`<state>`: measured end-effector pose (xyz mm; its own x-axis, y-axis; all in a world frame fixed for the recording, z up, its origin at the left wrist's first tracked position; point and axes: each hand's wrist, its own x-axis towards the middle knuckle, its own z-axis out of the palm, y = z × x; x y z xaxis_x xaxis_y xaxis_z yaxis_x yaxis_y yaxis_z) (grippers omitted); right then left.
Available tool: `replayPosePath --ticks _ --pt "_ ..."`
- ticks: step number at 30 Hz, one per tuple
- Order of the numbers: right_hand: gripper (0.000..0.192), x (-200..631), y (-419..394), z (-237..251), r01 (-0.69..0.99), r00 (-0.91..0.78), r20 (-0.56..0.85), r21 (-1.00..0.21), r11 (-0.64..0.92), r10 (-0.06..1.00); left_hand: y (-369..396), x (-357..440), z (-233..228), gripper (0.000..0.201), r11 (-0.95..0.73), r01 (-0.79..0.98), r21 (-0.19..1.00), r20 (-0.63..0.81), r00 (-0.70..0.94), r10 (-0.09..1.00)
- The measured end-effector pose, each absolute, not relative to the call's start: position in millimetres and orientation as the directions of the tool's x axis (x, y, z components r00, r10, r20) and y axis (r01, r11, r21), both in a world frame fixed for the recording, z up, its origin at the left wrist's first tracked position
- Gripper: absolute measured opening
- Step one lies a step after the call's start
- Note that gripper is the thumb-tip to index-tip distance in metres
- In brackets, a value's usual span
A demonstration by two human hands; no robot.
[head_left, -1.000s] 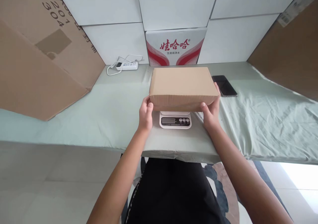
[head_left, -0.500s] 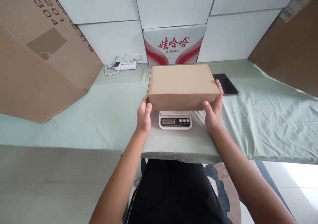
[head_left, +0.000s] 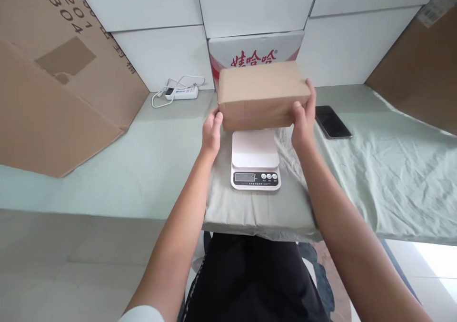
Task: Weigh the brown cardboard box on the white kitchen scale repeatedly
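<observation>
A brown cardboard box (head_left: 262, 95) is held up between my two hands, behind and above a white digital kitchen scale (head_left: 255, 150). My left hand (head_left: 212, 130) grips the box's left end, thumb on the front and fingers partly hidden beneath. At the right end, my right hand (head_left: 303, 117) presses its thumb on the front face while its fingers wrap the side. The scale's platform is bare, and its small display (head_left: 244, 177) shows no readable figures.
A black phone (head_left: 333, 122) lies right of the box. A white power strip (head_left: 182, 93) with a cable sits at the back left. White boxes (head_left: 162, 57) form a wall behind, with large cardboard panels (head_left: 32, 107) at the left and right (head_left: 421, 69).
Both hands have lifted the cardboard box up and away from me. The scale's platform, covered before, now shows. The box now hides part of the red lettering behind.
</observation>
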<state>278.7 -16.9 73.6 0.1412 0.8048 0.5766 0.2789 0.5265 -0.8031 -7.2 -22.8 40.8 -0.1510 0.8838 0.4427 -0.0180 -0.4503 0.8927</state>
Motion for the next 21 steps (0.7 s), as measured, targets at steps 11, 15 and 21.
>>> replayPosePath --ticks 11,15,21 --pt "0.106 279 4 41 0.251 0.138 0.562 -0.816 0.52 0.815 -7 -3 20 0.09 -0.461 -0.058 0.885 0.449 -0.151 0.881" --pt "0.099 275 1 53 0.269 0.149 0.568 -0.811 0.52 0.809 -8 0 22 0.087 -0.464 -0.054 0.884 0.453 -0.143 0.88" --pt "0.088 274 0 47 0.248 0.1 0.538 -0.828 0.503 0.837 -6 2 14 0.088 -0.363 -0.077 0.929 0.353 -0.115 0.928"
